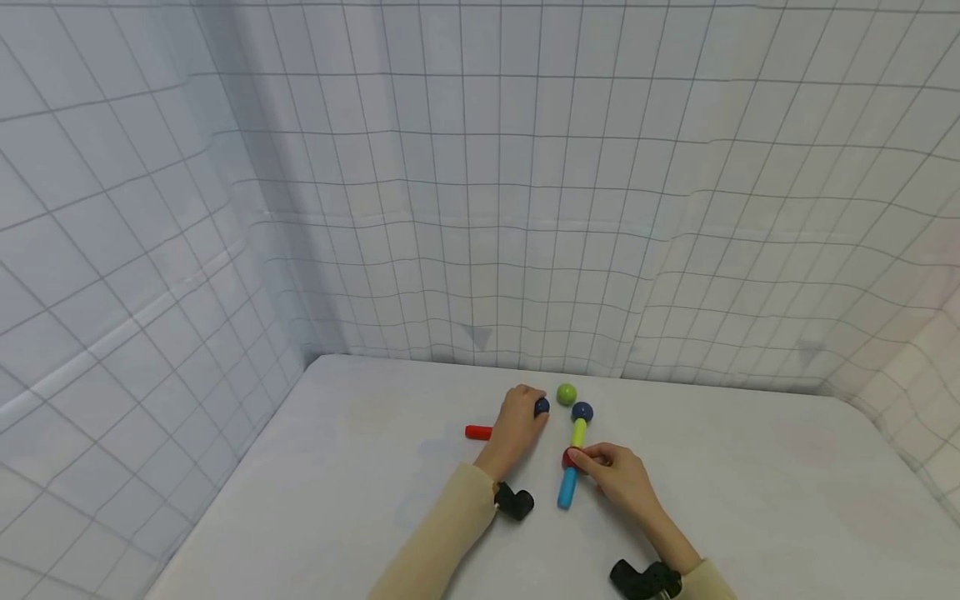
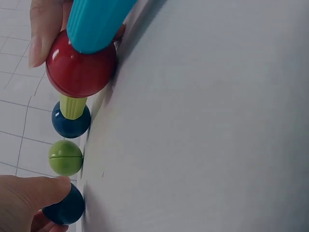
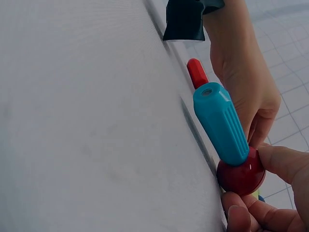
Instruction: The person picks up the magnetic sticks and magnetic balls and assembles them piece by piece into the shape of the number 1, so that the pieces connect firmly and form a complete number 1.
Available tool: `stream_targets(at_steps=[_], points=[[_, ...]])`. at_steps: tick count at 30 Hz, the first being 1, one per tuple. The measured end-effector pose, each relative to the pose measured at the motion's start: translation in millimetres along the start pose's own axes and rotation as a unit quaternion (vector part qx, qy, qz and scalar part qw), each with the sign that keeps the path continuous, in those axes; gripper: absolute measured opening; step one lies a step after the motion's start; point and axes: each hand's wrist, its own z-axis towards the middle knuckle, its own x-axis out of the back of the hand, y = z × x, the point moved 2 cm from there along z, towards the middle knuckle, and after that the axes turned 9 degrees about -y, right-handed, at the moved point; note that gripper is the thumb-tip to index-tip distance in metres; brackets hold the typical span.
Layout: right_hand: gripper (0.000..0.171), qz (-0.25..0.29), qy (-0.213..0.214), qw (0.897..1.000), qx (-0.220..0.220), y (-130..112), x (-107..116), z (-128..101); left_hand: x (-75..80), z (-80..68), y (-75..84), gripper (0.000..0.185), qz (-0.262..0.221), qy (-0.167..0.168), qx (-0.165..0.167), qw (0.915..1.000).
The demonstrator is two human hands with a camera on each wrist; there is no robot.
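My left hand (image 1: 516,423) holds a dark blue ball (image 1: 542,406) on the table, its thumb along the side in the left wrist view. With thumb and fingers my right hand (image 1: 621,479) pinches a red ball (image 2: 81,65). A light blue rod (image 3: 220,123) sticks out of that ball toward me, and a yellow-green rod (image 1: 579,432) joins its far side to a second dark blue ball (image 1: 582,412). Just beyond the left hand's fingers lies a green ball (image 1: 567,394). A red rod (image 1: 477,432) lies left of the left hand, one end hidden behind it.
The white table (image 1: 360,467) reaches back to a hanging white sheet with a grid pattern (image 1: 480,250), which also closes off the left side. Black wrist cameras (image 1: 514,502) sit on both forearms.
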Motion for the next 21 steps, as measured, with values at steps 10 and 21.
stream_targets(at_steps=[10,21], points=[[0.041,-0.01,0.002,1.0,-0.001,1,-1,1,-2.6,-10.7,-0.1,0.034,-0.04,-0.015,0.028,0.9987],[0.041,-0.01,0.001,1.0,-0.005,1,-1,1,4.1,-23.8,2.5,0.037,-0.039,-0.025,0.024,0.9986]])
